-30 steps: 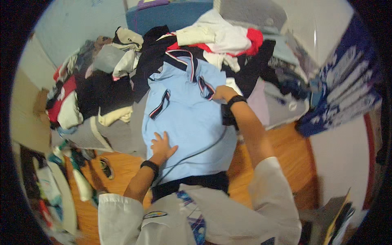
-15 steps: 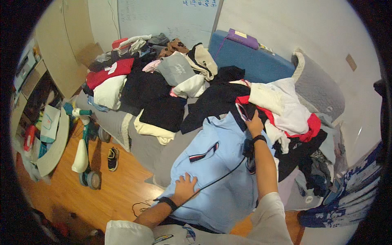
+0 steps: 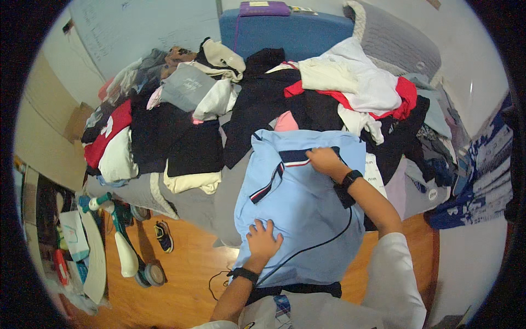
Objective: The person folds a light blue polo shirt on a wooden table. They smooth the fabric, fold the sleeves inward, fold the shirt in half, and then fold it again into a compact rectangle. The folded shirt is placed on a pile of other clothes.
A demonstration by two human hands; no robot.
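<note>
Take the light blue shirt (image 3: 301, 216) as the dial, twelve pointing straight ahead, and in close at half past seven here's the left hand (image 3: 264, 241), palm down on the fabric, fingers well apart, nothing gripped! A thin black cable (image 3: 307, 250) curves across the cloth, from seven o'clock round to three. Further up, at one o'clock, the right hand (image 3: 327, 162) has its fingers together, clamped on the shirt's navy trim (image 3: 296, 158) with its white and red stripe. The shirt itself sits front and centre, reaching from the person's lap onto the grey couch (image 3: 203, 203).

Out between eight and nine, on the wooden floor (image 3: 186, 274), a dark shoe (image 3: 163, 237) lies beside a green and white scooter (image 3: 127, 257). Now to the couch: folded black clothes (image 3: 192, 145) at ten, a white garment (image 3: 367, 71) at one, a red one (image 3: 405, 101) peeking out from under it. And right at the back, twelve o'clock, a blue backrest (image 3: 285, 35) carries a purple object (image 3: 263, 9) on top!
</note>
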